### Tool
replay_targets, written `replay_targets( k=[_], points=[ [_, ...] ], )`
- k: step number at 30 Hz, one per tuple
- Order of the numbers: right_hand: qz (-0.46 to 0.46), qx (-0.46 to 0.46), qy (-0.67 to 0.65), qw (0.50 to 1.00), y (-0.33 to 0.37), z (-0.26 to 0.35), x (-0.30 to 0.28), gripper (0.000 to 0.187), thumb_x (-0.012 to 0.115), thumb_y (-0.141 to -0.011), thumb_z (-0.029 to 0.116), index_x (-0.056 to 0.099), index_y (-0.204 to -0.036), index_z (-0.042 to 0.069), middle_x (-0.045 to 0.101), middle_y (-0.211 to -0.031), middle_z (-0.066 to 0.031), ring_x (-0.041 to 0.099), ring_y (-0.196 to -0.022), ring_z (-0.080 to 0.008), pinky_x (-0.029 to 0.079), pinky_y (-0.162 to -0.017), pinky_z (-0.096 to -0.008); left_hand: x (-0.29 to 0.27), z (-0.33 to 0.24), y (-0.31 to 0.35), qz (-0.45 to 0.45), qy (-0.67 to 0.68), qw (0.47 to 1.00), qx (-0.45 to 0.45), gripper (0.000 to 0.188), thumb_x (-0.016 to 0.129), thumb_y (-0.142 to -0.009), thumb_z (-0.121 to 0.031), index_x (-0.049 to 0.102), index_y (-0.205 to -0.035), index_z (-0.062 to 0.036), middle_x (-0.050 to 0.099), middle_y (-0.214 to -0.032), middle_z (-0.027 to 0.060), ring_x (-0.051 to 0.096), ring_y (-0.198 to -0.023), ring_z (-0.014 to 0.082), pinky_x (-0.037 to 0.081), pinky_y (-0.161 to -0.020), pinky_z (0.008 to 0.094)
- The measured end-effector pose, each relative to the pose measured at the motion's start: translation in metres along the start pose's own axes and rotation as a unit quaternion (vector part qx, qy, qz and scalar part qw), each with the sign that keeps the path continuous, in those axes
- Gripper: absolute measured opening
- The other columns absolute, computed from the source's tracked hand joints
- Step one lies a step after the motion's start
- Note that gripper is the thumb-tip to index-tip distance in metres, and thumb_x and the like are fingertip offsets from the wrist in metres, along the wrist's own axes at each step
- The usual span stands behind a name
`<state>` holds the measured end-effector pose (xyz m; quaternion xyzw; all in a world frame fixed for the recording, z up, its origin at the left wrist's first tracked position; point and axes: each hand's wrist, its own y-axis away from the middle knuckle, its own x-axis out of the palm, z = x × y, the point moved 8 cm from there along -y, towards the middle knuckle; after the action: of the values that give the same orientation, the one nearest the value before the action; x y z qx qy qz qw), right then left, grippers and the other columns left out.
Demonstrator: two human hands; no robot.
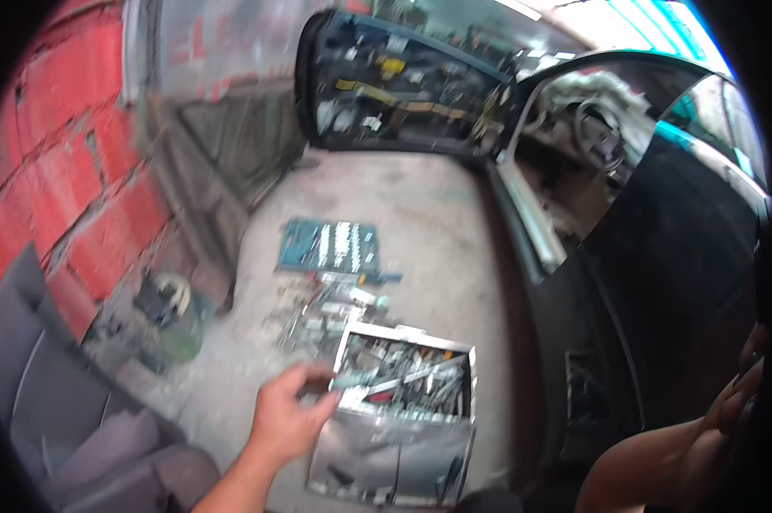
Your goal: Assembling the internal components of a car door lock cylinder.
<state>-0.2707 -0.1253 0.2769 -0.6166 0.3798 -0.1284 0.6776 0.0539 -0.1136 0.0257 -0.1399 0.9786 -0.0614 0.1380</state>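
My left hand (294, 412) reaches over the left edge of a metal tool case (343, 346). Its thumb and forefinger are apart. Just beyond the fingertips is a pale greenish handle (353, 377), blurred; I see no grip on it. The case is packed with loose hand tools (420, 376), among them long shiny shafts and something red. Its lid (394, 457) lies folded open toward me. My right hand (741, 398) is at the far right, beside the black car body, partly cut off by the picture's dark rim. Its fingers are too hidden to read.
Behind the case lie scattered tools (339, 303) and a teal socket set (330, 245) on the concrete floor (386, 188). A black car (668, 282) fills the right, its stripped door (403, 85) swung open. A grey car seat (70, 410) and red block wall (70, 128) are left.
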Motion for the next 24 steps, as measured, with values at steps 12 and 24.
replay_targets(
  k=[12, 24],
  points=[
    [0.527, 0.003, -0.058, 0.848, 0.076, 0.162, 0.059, 0.026, 0.075, -0.091, 0.018, 0.074, -0.113, 0.005, 0.060, -0.074, -0.0061, 0.068, -0.069, -0.0218, 0.052, -0.062, -0.0371, -0.002, 0.008, 0.013, -0.051, 0.110, 0.993, 0.001, 0.031, 0.074, -0.093, 0.005, 0.067, -0.124, 0.0058, 0.072, -0.110, 0.0081, 0.068, -0.092, 0.0116, 0.054, -0.081, 0.0256],
    [0.632, -0.200, -0.082, 0.744, 0.062, 0.275, 0.076, 0.030, 0.062, -0.091, 0.021, 0.073, -0.111, 0.003, 0.067, -0.080, -0.0072, 0.065, -0.070, -0.0220, 0.046, -0.058, -0.0429, 0.017, 0.014, 0.011, -0.025, 0.116, 0.993, -0.008, 0.032, 0.077, -0.092, 0.002, 0.067, -0.123, 0.0059, 0.072, -0.106, 0.0080, 0.067, -0.093, 0.0111, 0.054, -0.083, 0.0240]
  ],
)
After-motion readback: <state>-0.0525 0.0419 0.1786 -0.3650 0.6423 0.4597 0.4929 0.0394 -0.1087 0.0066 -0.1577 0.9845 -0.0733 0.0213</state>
